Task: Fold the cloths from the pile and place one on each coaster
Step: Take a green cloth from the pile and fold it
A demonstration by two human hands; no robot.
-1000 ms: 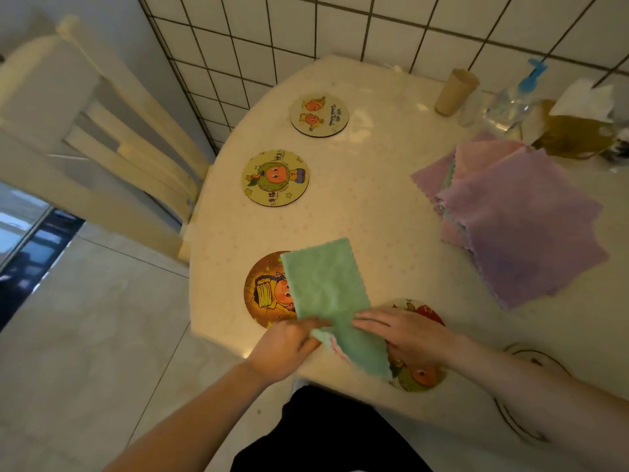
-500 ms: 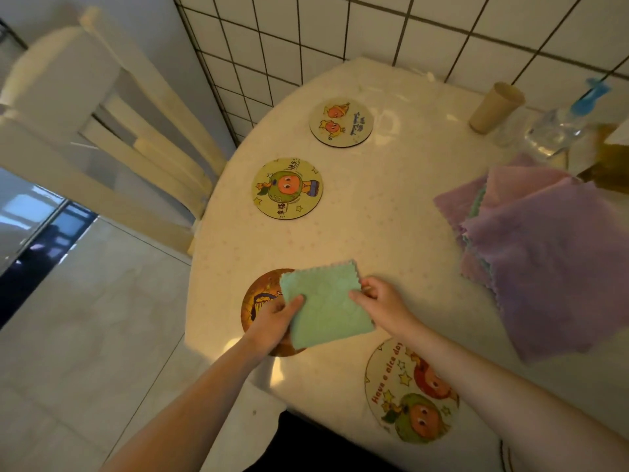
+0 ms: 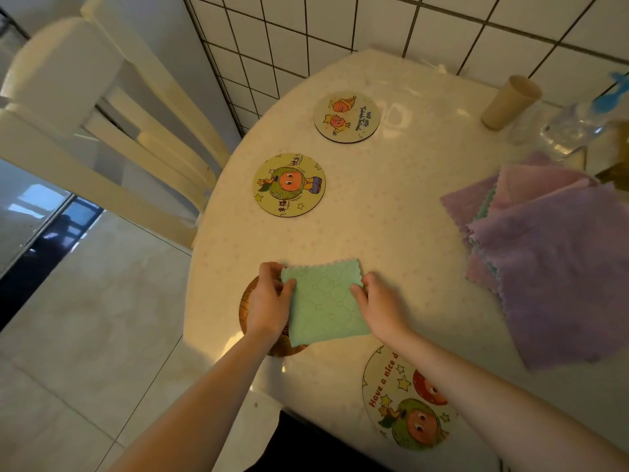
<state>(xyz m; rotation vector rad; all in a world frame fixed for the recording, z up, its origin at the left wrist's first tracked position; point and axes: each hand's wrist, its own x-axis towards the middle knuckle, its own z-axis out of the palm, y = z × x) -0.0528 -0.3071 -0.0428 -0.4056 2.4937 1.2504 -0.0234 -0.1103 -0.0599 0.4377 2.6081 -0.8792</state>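
Observation:
A folded green cloth (image 3: 323, 301) lies flat, partly over a brown round coaster (image 3: 250, 303) near the table's left front edge. My left hand (image 3: 270, 301) pinches the cloth's left edge and covers much of that coaster. My right hand (image 3: 377, 304) grips its right edge. Three other round cartoon coasters are bare: one at the front (image 3: 405, 400), one in the middle left (image 3: 289, 185), one farther back (image 3: 346, 116). The pile of purple and pink cloths (image 3: 551, 253) sits at the right.
The round cream table (image 3: 391, 206) stands against a tiled wall. A beige paper cup (image 3: 510, 102) and a clear spray bottle (image 3: 578, 127) stand at the back right. A cream wooden chair (image 3: 102, 131) is at the left, over tiled floor.
The long green strip has been folded in half into a small square. Both hands moved from its near end to its left and right edges, and the cloth now sits partly over the brown coaster.

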